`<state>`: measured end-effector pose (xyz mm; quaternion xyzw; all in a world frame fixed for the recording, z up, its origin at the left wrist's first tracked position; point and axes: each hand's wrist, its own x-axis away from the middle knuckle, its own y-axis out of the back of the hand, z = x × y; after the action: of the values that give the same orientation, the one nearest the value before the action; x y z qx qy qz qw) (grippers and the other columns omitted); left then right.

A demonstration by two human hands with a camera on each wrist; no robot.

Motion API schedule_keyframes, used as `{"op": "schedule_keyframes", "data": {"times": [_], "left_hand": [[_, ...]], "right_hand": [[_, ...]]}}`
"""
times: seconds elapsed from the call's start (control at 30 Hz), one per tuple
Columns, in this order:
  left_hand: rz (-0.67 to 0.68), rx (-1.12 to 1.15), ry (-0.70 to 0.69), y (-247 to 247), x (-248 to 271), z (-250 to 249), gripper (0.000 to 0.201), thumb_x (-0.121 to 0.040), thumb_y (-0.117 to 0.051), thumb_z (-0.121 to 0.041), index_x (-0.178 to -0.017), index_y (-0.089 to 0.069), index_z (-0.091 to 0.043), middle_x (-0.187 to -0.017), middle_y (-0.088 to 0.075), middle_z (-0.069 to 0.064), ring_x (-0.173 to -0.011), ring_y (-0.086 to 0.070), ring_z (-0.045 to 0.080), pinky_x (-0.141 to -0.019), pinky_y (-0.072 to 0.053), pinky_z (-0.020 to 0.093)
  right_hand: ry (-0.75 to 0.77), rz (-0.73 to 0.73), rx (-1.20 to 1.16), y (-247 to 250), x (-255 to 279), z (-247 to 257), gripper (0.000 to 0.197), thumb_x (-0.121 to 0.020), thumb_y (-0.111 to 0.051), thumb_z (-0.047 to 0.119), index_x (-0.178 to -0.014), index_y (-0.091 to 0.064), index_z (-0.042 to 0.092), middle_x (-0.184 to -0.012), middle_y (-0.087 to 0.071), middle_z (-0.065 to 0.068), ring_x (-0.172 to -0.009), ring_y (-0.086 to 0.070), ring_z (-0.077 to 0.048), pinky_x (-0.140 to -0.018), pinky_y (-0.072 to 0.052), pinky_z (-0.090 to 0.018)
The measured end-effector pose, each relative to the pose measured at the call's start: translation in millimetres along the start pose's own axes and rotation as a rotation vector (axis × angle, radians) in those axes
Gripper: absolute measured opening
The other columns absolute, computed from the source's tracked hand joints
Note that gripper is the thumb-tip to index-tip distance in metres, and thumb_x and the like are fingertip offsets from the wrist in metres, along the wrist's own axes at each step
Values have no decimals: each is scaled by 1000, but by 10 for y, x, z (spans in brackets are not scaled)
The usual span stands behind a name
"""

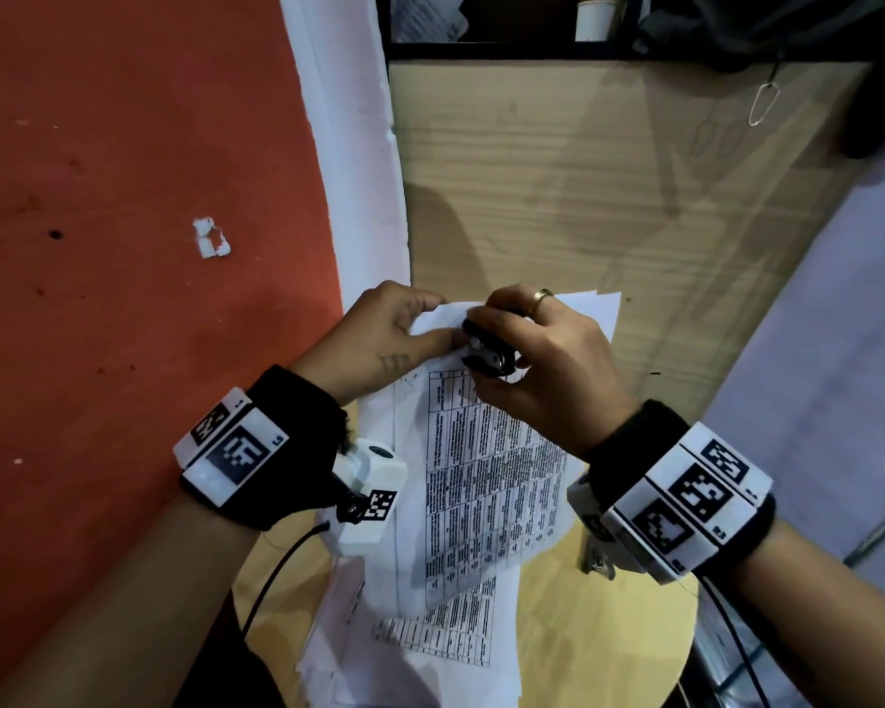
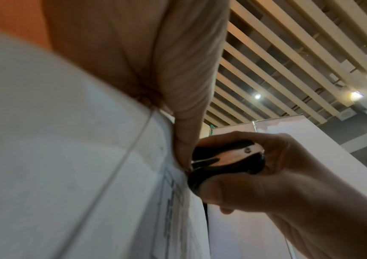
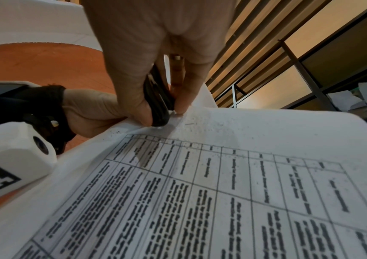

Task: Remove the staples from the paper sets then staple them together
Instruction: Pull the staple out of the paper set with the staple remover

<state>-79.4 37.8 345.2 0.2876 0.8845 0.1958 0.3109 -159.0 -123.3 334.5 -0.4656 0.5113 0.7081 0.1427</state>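
A paper set (image 1: 486, 472) printed with a table is held up over a round wooden table (image 1: 609, 605). My left hand (image 1: 394, 329) pinches its top corner, with the upper sheets folded back. My right hand (image 1: 537, 360) grips a black staple remover (image 1: 486, 352) between thumb and fingers and presses its claws against that corner. In the left wrist view the staple remover (image 2: 224, 157) meets the paper (image 2: 89, 175) beside my left thumb. In the right wrist view the staple remover (image 3: 158, 101) touches the page (image 3: 222, 192), and a small staple (image 3: 189, 124) lies just right of it.
More printed sheets (image 1: 430, 646) lie on the table below the held set. An orange wall (image 1: 124, 196) is at left, a wooden panel (image 1: 583, 186) is ahead, with a shelf above it. A metal clip (image 1: 763, 102) hangs at the upper right.
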Motion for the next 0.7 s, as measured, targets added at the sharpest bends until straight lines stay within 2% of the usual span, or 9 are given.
{"op": "schedule_keyframes", "data": {"times": [0.03,0.07,0.17,0.2,0.3,0.43,0.53,0.63,0.7], "left_hand": [[-9,9,-3,5,4,-12,35,-74,-64,-46,-86,-71,-14,-88,-71,19,-87,-67,36,-81,-51,54],[-23,16,-7,7,7,-23,38,-74,-64,-46,-85,-70,-10,-87,-69,23,-82,-67,35,-79,-50,55],[-73,-10,-17,9,25,-85,39,-71,-63,-49,-74,-65,-10,-71,-64,14,-68,-57,18,-68,-48,50],[-80,-13,-14,10,34,-105,39,-71,-63,-49,-75,-65,-10,-73,-66,12,-68,-59,20,-69,-49,50],[-95,3,-2,11,50,-141,43,-68,-65,-50,-84,-69,-10,-86,-69,23,-81,-67,38,-75,-51,56],[-88,24,-8,27,59,-144,35,-72,-69,-42,-81,-69,-8,-85,-67,27,-71,-58,17,-71,-50,50],[-60,84,17,51,82,-145,27,-73,-70,-40,-80,-69,-14,-87,-68,26,-76,-59,17,-72,-51,48],[-23,222,42,54,97,-170,4,-80,-72,-15,-82,-70,-13,-82,-70,8,-76,-61,11,-72,-50,32],[17,289,58,38,96,-195,7,-79,-66,-11,-86,-68,-12,-79,-72,-6,-74,-64,2,-70,-50,17]], "right_hand": [[6,-3,12,15,-13,9,37,-61,-68,15,-96,-69,3,-95,-64,-14,-72,-63,-34,-50,-54,-40],[12,-6,26,25,-26,17,37,-61,-68,15,-96,-69,3,-95,-65,-14,-73,-64,-33,-50,-54,-39],[27,-22,64,43,-58,42,35,-60,-68,15,-93,-70,4,-93,-66,-13,-73,-64,-33,-50,-54,-37],[30,-29,72,44,-65,49,35,-59,-68,15,-93,-70,4,-92,-66,-13,-72,-64,-32,-50,-54,-36],[33,-37,77,34,-72,50,34,-60,-67,14,-92,-70,3,-91,-66,-13,-73,-65,-33,-53,-54,-36],[41,-35,64,-1,-83,37,31,-61,-67,12,-90,-70,2,-87,-66,-15,-72,-65,-33,-53,-54,-38],[48,-58,41,9,-84,37,26,-63,-68,11,-87,-71,2,-85,-66,-13,-70,-65,-32,-53,-54,-38],[39,-71,-15,28,-102,21,25,-65,-68,11,-89,-71,2,-86,-66,-12,-71,-65,-32,-56,-54,-39],[32,-66,-44,25,-107,4,26,-66,-67,10,-90,-71,1,-88,-66,-13,-72,-66,-32,-57,-54,-41]]}}
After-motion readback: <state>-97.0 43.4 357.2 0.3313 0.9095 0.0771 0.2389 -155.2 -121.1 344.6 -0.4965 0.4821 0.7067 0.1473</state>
